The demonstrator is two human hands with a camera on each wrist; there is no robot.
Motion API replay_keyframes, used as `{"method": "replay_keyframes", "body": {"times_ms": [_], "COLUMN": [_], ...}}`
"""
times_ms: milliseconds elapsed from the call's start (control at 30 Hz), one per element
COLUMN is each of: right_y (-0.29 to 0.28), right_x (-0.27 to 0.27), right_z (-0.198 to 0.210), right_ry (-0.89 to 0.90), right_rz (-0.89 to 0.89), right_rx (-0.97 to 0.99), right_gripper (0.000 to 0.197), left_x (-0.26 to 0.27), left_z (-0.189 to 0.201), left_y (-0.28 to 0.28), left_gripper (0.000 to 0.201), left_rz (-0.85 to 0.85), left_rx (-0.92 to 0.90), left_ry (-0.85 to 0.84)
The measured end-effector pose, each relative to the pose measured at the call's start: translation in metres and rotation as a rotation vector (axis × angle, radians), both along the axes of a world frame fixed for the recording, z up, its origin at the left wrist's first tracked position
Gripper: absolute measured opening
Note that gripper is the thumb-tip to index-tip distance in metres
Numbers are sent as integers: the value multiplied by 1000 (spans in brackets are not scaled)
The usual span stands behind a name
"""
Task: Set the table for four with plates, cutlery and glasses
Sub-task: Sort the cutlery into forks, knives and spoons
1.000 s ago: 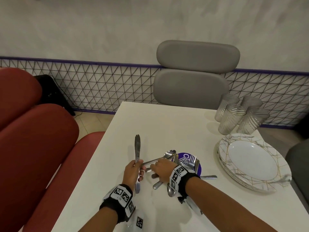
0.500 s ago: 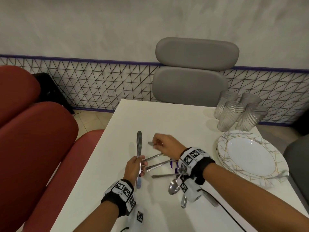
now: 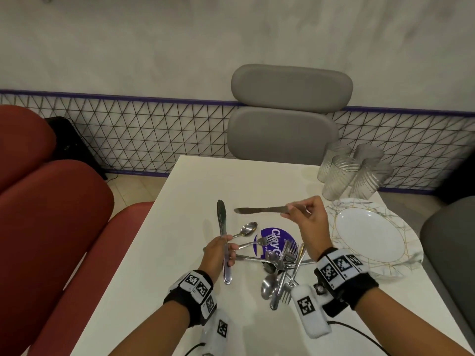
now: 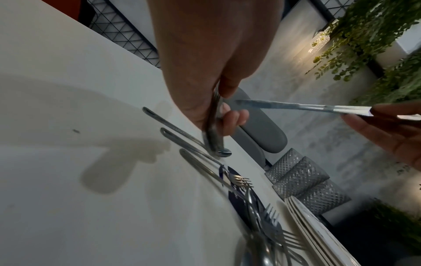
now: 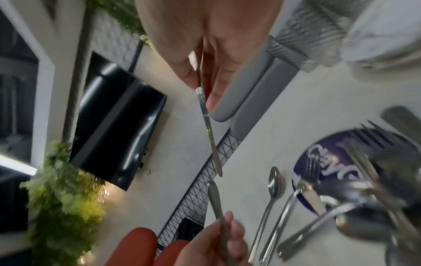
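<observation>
My left hand [image 3: 223,253] grips a bunch of knives [image 3: 222,235] upright, blades pointing away; in the left wrist view the knife handles [image 4: 214,133] stand with their ends on the table. My right hand [image 3: 303,217] pinches a single knife [image 3: 259,209] by its handle, held level above the table with the blade pointing left toward the bunch; the same knife [image 5: 208,129] shows in the right wrist view. A loose pile of forks and spoons [image 3: 281,265] lies between my hands. Stacked plates [image 3: 370,232] and several ribbed glasses [image 3: 352,173] stand at the right.
The white table [image 3: 195,191] carries a round purple sticker [image 3: 273,240] under the cutlery. A grey chair [image 3: 285,116] stands at the far end, red seats [image 3: 51,214] along the left and a dark grey seat [image 3: 452,253] at the right.
My right hand has lifted a knife out of the cutlery pile and moved up and right, holding it level. My left hand stays on the bunch of knives.
</observation>
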State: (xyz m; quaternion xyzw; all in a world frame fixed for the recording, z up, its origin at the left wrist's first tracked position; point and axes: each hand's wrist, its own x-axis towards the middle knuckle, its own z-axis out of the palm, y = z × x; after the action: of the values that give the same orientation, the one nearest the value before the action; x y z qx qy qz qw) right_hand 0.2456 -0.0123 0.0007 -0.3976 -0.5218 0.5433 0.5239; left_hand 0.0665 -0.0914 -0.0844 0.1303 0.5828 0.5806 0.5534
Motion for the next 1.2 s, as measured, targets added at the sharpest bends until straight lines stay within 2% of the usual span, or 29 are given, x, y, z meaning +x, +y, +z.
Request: {"method": "replay_keyframes", "body": {"times_ms": [100,200,300,400,500,600,700,800,833,933,1000,1133,1200], "right_y": [-9,-17,-28,-46,-58,-64,-70,-68,-66,-61,-59,-57,-58], "right_x": [8,11,6,-2,-11,-19,-25,-21,-18,-12,-11,-20,-26], "right_z": [-6,-10,-18,-31,-46,-63,-70,-65,-64,-70,-72,-69,-69], "right_ry": [166,149,-157,-502,-718,-879,-918,-840,-830,-866,-869,-864,-783], "right_rz": [-71,-73,-5,206,311,350,379,473,502,465,413,511,463], "right_rx": [-111,-91,148,458,724,789,826,773,753,641,528,252,148], "right_gripper": [25,24,22,19,17,17,19,7,10,41,46,29,21], "left_x": [10,18,25,32,38,39,39,36,35,30,28,30,30], "left_z": [4,10,17,21,26,26,25,23,23,21,23,24,21], "left_y": [2,3,5,7,10,12,11,9,9,13,18,28,33], "left_gripper": [19,18,21,39,49,41,36,34,33,28,26,19,16], "left_rz": [-10,-29,-63,-109,-117,-95,-102,-139,-128,-43,6,33,52], "left_rx": [20,38,60,81,109,104,92,86,97,111,105,91,100], "left_ry": [-14,-19,-52,-59,-76,-82,-40,43,62,118,106,90,101]}}
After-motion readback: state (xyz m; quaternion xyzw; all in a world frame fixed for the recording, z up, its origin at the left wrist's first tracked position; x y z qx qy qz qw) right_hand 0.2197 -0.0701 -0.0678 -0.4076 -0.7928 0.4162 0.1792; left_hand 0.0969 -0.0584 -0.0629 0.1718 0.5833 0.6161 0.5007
